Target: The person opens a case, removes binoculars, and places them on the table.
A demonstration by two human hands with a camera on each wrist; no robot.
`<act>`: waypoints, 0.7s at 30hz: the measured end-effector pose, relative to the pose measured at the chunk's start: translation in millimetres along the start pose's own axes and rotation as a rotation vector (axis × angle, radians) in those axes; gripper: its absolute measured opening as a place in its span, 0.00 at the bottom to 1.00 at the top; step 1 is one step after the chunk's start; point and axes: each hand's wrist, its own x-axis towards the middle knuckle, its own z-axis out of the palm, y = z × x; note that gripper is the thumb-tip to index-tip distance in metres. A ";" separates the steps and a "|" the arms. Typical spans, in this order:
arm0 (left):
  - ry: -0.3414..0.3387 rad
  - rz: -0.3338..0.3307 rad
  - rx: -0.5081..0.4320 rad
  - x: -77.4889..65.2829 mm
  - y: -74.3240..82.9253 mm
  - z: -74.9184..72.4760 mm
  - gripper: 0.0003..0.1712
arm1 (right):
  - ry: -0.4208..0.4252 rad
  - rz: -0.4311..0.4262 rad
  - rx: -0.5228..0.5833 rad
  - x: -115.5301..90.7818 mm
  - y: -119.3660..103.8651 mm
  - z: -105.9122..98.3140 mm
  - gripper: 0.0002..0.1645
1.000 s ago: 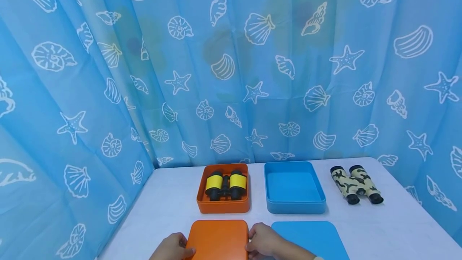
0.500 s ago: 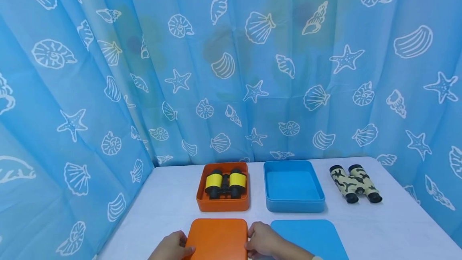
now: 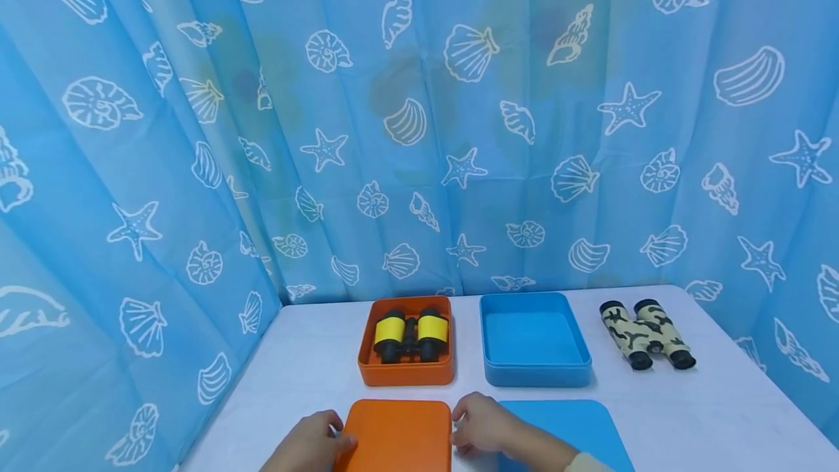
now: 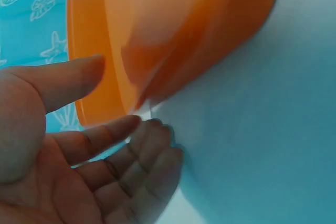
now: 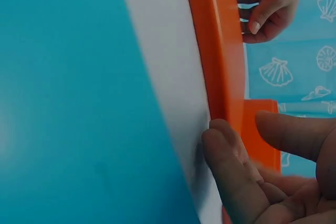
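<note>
An orange square lid lies on the white table near the front. At its left edge is my left hand, its thumb and fingers spread apart around the edge; the left wrist view shows the thumb lifted off the lid. My right hand stays beside the right edge, fingers loosely bent and thumb raised clear, as the right wrist view shows. Neither hand grips the lid. Behind it sits an orange box with black and yellow binoculars inside.
To the right of the orange box stands an open blue box. A blue lid lies in front of it, partly under the right forearm. Camouflage binoculars rest on the table at far right. Behind hangs a blue shell-patterned curtain.
Both hands have loosened from the orange lid. My left hand has drawn slightly left and the right hand slightly up and right. The lid has stayed in place.
</note>
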 end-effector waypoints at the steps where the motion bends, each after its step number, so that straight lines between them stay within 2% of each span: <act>1: 0.002 0.016 0.012 2.3 1.7 -3.2 0.23 | -0.009 -0.024 -0.008 -0.2 -1.4 -3.0 0.07; 4: 0.013 0.099 0.073 14.0 6.4 -14.9 0.20 | -0.029 -0.078 -0.037 -0.2 -8.6 -12.4 0.07; 7: 0.030 0.222 0.128 27.9 10.5 -26.9 0.20 | -0.052 -0.134 -0.076 2.9 -19.7 -21.9 0.08; 12: 0.039 0.398 0.161 51.6 17.7 -42.6 0.26 | -0.048 -0.227 -0.179 14.6 -40.6 -32.9 0.10; 16: 0.118 0.455 0.229 69.2 25.1 -47.4 0.35 | 0.027 -0.301 -0.274 25.4 -53.6 -38.8 0.15; 21: 0.209 0.483 0.317 82.0 39.5 -41.9 0.47 | 0.145 -0.309 -0.359 44.2 -67.7 -47.3 0.24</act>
